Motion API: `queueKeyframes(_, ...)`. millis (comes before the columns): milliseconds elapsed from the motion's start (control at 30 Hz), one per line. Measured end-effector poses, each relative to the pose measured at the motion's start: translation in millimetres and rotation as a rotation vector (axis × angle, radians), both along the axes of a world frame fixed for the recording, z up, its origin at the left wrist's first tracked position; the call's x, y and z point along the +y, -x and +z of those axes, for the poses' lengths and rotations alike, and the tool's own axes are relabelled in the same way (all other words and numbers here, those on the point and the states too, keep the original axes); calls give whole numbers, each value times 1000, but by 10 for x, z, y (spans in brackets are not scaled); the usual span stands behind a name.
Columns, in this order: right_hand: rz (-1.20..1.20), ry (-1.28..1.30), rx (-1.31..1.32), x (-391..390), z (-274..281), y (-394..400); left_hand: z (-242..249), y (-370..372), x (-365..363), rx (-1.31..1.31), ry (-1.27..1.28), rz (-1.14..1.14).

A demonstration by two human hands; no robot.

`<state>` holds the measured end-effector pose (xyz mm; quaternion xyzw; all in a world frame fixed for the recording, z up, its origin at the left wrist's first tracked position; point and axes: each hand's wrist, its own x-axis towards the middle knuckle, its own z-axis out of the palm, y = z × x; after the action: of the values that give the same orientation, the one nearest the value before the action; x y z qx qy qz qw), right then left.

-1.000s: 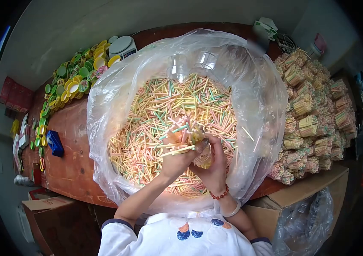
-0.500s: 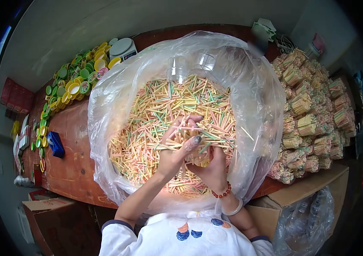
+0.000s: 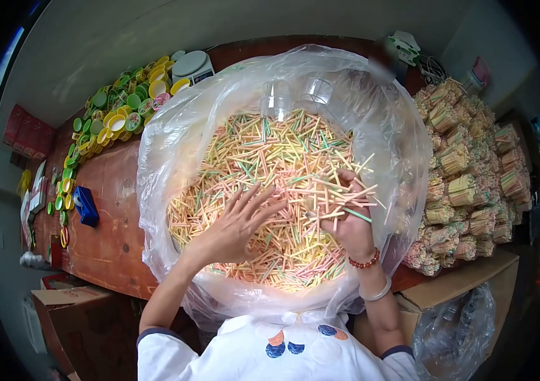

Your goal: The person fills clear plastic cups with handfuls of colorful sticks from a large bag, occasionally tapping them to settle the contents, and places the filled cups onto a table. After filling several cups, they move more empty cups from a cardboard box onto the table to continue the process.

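Observation:
My left hand (image 3: 235,225) is spread over a heap of short, thin pastel sticks (image 3: 282,146) in pink, yellow and green. Nothing shows in its fingers. At the heap's right side, my right hand (image 3: 353,233) is curled round a loose bunch of the same sticks (image 3: 340,195), which point in many directions. Whether anything else lies under that bunch is hidden. A large clear plastic bag (image 3: 167,159), rolled open, surrounds the heap. Two clear plastic cups, one on the left (image 3: 276,101) and one on the right (image 3: 318,91), lie at its far side.
Bundled sticks (image 3: 460,184) are stacked high on the right. Green and yellow round lids (image 3: 117,122), a white scale (image 3: 192,65) and a blue tape dispenser (image 3: 85,206) occupy the left of the reddish table (image 3: 114,228). Cardboard boxes, one left (image 3: 92,324) and one right (image 3: 460,273), stand below.
My hands were together over the middle of the heap with sticks between them. They have parted: the left moved left and opened, the right moved right with the bunch.

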<state>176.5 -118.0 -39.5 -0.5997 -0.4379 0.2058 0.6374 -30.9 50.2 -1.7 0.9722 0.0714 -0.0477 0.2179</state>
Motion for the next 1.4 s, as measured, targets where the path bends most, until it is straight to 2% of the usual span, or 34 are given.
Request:
queueKeyframes(33, 61, -34, 114, -3, 133, -50, -51, -44, -50, 109, -148, -59)
queueKeyframes(100, 61, 85, 99, -7, 129, -97, -174, -194, -66, 51, -166, -56)
queueKeyframes(133, 100, 71, 307, 1, 170, -85, -195, -304, -30, 18, -234, -127)
queueKeyframes(167, 110, 80, 326, 12, 199, -77, -227, -396, -1, -18, -304, -196)
queueKeyframes(200, 114, 89, 348, 5, 211, -63, -295, -447, 8, -149, -278, -203)
queueKeyframes(233, 36, 77, 324, 16, 62, -88, -338, -470, 33, -153, -278, -208)
queueKeyframes(367, 90, 102, 307, 40, 71, -135, -376, -490, 49, -199, -321, -174)
queueKeyframes(400, 89, 110, 274, 55, 88, -145, -363, -491, 15, -134, -293, -142)
queueKeyframes(500, 107, 116, 446, 51, 168, -197, -345, -470, -14, -66, -316, -145)
queueKeyframes(533, 91, 76, 545, 46, 182, -196, -370, -452, -4, -169, -294, -156)
queueKeyframes(600, 61, 68, 465, 32, 242, -188, -423, -418, 14, -316, -237, -175)
queueKeyframes(667, 0, 65, 317, -5, 282, -178, -452, -329, 36, -293, -203, -157)
queueKeyframes(700, -25, 83, 155, -18, 264, -180, -443, -266, 51, -275, -215, -148)
queueKeyframes(800, -98, -27, 56, -14, 290, -122, -322, -104, 41, -223, -9, 18)
queueKeyframes(867, -148, -73, 129, -16, 116, -1, -374, -63, -85, -413, 353, 225)
queueKeyframes(900, -239, -48, 201, -46, 10, 87, -351, -30, -186, -326, 547, 387)
queueKeyframes(933, -327, -23, 275, -70, -37, 185, -418, -26, -267, -409, 882, 488)
queueKeyframes(967, -231, -66, 500, -96, -54, 289, -524, -20, -317, -488, 1218, 587)
queueKeyframes(1000, -227, -66, 505, -101, -22, 352, -642, -2, -324, -542, 1344, 624)
queueKeyframes(1067, -33, -92, 980, -123, 46, 442, -399, -215, -361, -636, 1592, 619)
queueKeyframes(1133, 25, -150, 980, -129, 16, 483, -145, -336, -389, -707, 1684, 578)
queueKeyframes(1167, 38, -79, 759, -115, -2, 504, -60, -387, -396, -730, 1756, 587)
queueKeyframes(1200, 51, -9, 537, -95, -8, 526, 11, -431, -392, -703, 1662, 642)
queueKeyframes(1233, -58, 18, 328, -51, 13, 565, 55, -498, -410, -705, 1662, 643)
queueKeyframes(1267, -56, 18, 328, -28, -19, 575, 88, -578, -446, -818, 1564, 499)
queueKeyframes(1300, -107, 34, 192, 0, -60, 582, 120, -623, -487, -922, 1458, 358)
queueKeyframes(1333, -157, 48, 55, 25, -85, 592, 158, -629, -520, -807, 1367, 400)
queueKeyframes(1400, -181, 45, 66, 41, -88, 616, -11, -663, -571, -771, 1192, 397)
